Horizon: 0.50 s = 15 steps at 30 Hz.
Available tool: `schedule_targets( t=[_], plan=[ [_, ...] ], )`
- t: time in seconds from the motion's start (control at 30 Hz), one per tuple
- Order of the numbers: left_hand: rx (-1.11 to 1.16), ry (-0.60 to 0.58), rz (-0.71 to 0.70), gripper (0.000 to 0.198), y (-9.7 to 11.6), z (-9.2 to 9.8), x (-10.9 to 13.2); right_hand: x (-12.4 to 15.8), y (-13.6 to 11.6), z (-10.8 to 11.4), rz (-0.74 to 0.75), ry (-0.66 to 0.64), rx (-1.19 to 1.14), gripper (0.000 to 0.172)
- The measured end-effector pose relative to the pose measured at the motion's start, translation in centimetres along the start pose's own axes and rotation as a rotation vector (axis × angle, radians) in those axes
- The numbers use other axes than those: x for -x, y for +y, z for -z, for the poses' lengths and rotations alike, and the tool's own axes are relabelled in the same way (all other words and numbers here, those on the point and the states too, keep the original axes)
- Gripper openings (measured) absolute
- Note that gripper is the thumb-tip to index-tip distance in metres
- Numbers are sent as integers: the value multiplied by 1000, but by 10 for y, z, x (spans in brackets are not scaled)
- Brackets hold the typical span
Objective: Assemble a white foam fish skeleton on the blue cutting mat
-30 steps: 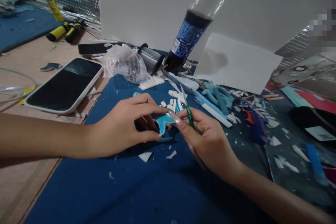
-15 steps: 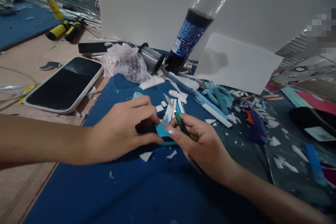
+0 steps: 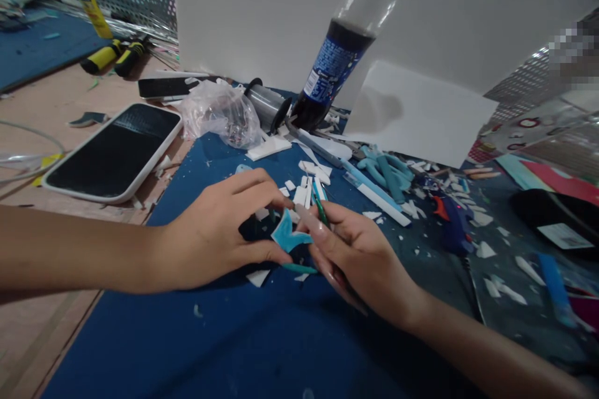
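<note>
Between the fingertips of my left hand [image 3: 229, 224] is a small light-blue piece [image 3: 289, 235] with a notched, curved outline, perhaps foam or card. Its thumb and index finger are curled round the piece's left side. My right hand [image 3: 358, 249] is closed on a slim green-handled craft knife [image 3: 322, 209], tip pointing up and away; the rest of the handle is hidden in the palm. The right fingertips meet the piece's right end. A thin teal strip [image 3: 299, 268] shows just below the left thumb. White offcuts [image 3: 304, 193] lie just beyond both hands.
A blue mat [image 3: 224, 336] covers the work surface. Behind stand a cola bottle [image 3: 334, 68], a spool [image 3: 266, 106] and a plastic bag [image 3: 219, 112]. A phone [image 3: 115, 153] lies left. Right are light-blue pliers [image 3: 386, 168], a glue gun [image 3: 453, 224] and white scraps.
The light-blue piece has turned up between my hands, showing its notched outline. The knife's blade, earlier pointing up-left in plain view, is now tilted and shows only as a thin edge.
</note>
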State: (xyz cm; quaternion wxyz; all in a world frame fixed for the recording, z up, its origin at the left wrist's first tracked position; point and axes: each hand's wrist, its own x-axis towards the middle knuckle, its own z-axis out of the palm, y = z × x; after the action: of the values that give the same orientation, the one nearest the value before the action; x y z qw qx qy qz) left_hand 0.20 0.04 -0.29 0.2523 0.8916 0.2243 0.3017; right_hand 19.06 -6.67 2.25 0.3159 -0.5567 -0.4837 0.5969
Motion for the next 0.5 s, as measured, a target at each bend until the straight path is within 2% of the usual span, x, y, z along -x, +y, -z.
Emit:
schedule_targets(
  t=[0.13,0.27,0.37,0.43,0.5],
  plan=[
    [-38,24,59,42,1,1,0,0,3,0,59,32,8,23],
    [-108,-21,-32,44,0,-2,1,0,5,-1,88,37,32,26],
    [-120,-41,-130,33,0,-2,2,-1,5,-1,72,23,35,29],
    [-74,-57,-129,20,1,-1,2,-1,4,-1,78,53,56,28],
    [18,-76,-84,16,1,0,0,-1,3,0,89,89,86,28]
  ],
)
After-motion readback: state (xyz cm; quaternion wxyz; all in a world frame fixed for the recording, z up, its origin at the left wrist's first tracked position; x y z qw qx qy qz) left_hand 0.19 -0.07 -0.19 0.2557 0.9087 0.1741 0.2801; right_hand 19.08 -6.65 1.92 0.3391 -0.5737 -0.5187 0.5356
